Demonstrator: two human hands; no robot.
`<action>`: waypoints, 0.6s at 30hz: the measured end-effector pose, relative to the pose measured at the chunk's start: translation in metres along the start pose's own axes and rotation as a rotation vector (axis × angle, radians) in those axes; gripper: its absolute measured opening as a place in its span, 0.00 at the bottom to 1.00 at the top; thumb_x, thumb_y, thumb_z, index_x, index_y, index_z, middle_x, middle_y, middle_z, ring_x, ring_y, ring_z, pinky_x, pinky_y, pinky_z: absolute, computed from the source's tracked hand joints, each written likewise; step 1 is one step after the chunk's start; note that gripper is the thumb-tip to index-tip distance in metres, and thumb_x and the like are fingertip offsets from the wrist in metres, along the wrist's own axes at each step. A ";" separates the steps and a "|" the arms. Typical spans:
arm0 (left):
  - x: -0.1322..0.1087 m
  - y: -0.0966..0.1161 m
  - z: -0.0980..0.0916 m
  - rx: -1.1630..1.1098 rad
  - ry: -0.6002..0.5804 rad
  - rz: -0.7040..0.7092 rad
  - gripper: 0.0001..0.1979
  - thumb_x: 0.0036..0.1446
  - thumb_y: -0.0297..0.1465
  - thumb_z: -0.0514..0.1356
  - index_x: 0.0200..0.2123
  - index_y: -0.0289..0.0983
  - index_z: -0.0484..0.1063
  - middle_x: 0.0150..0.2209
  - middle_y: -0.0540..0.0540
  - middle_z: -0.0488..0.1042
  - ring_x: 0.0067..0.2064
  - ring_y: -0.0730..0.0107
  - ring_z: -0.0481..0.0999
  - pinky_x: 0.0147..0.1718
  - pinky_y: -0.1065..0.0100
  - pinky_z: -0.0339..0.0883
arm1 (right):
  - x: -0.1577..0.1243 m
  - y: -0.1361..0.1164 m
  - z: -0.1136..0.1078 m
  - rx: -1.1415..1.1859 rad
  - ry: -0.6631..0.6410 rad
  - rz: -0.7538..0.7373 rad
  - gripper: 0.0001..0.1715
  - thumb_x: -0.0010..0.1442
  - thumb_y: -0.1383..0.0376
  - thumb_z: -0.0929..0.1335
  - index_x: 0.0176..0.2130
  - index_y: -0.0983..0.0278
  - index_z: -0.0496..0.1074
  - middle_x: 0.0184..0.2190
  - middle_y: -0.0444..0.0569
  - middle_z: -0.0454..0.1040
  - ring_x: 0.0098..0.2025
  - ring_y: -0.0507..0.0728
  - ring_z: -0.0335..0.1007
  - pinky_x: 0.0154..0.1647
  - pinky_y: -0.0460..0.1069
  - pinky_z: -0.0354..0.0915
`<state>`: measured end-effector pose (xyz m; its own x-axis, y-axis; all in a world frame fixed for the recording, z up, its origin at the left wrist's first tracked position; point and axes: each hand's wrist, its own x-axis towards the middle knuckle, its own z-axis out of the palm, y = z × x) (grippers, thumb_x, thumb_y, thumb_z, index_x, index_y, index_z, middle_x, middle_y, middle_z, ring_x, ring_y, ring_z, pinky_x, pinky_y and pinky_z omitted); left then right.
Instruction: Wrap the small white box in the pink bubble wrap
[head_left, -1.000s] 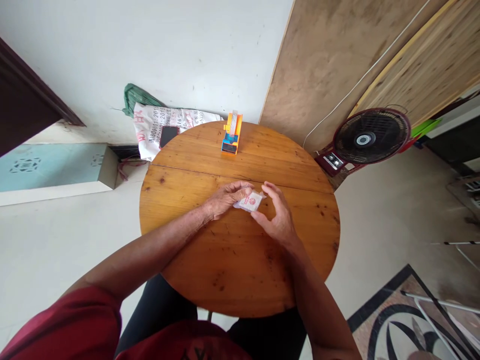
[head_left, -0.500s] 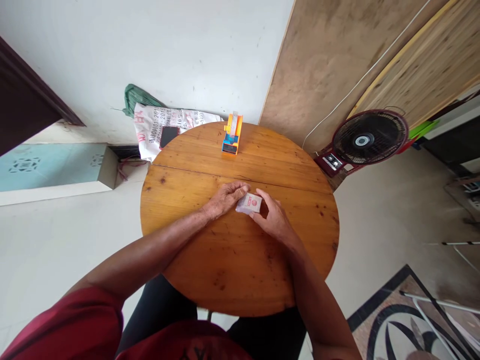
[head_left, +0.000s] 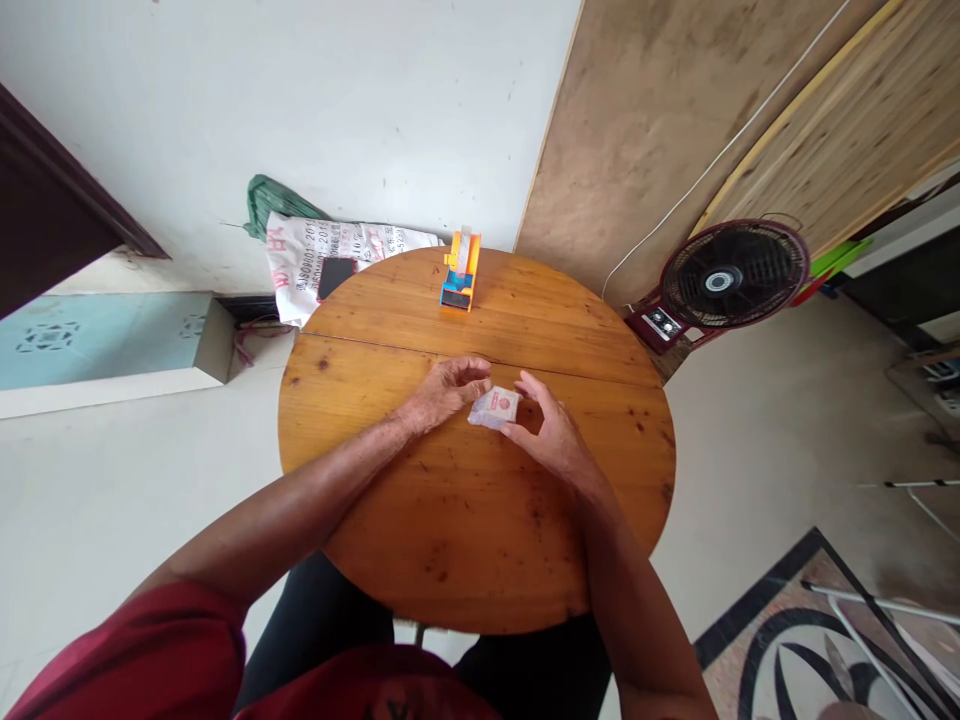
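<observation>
A small white box (head_left: 499, 404) with red print, partly in clear plastic film, lies at the middle of the round wooden table (head_left: 450, 540). My right hand (head_left: 551, 432) curves round its right side, thumb at the near edge and index fingertip by the far corner; the box sits between them. At the upper left corner of the box is my left hand (head_left: 448, 390), its fingers bent and thumb parted from the index finger. That thumb is close to the film; whether it touches cannot be made out.
An orange and blue tape dispenser (head_left: 460, 270) stands near the table's far edge. Behind the table are a printed white sack (head_left: 300, 265), a dark flat object (head_left: 335, 277) and a green bag (head_left: 281, 200). A dark red fan (head_left: 724, 280) stands beyond the table on the right.
My left thumb and index finger have spread apart and drawn slightly back from the box. The right hand stays round the box's right side. The view has shifted a little.
</observation>
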<state>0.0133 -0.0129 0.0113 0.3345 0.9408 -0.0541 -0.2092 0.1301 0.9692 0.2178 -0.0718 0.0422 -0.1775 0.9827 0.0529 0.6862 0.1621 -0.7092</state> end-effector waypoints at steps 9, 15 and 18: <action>-0.004 0.002 0.002 0.014 -0.022 -0.024 0.24 0.43 0.40 0.73 0.41 0.34 0.75 0.38 0.46 0.77 0.36 0.69 0.75 0.35 0.68 0.68 | 0.001 0.001 -0.002 -0.008 0.172 -0.142 0.27 0.57 0.59 0.70 0.56 0.59 0.70 0.55 0.53 0.75 0.57 0.63 0.71 0.61 0.62 0.63; -0.006 0.000 0.006 0.006 -0.086 -0.045 0.25 0.43 0.37 0.73 0.44 0.35 0.72 0.36 0.48 0.77 0.34 0.71 0.75 0.33 0.69 0.68 | 0.009 0.006 0.006 0.015 0.327 -0.229 0.13 0.59 0.61 0.69 0.45 0.59 0.75 0.49 0.52 0.78 0.53 0.60 0.73 0.58 0.59 0.66; -0.006 -0.003 0.008 0.019 -0.092 -0.031 0.26 0.44 0.38 0.72 0.45 0.35 0.72 0.35 0.48 0.77 0.33 0.71 0.75 0.33 0.68 0.68 | 0.013 0.007 0.009 0.007 0.339 -0.241 0.10 0.59 0.62 0.68 0.43 0.58 0.75 0.49 0.51 0.78 0.52 0.59 0.73 0.57 0.58 0.66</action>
<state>0.0193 -0.0215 0.0110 0.4234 0.9038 -0.0627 -0.1800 0.1518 0.9719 0.2135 -0.0589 0.0316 -0.0892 0.8907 0.4458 0.6486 0.3916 -0.6527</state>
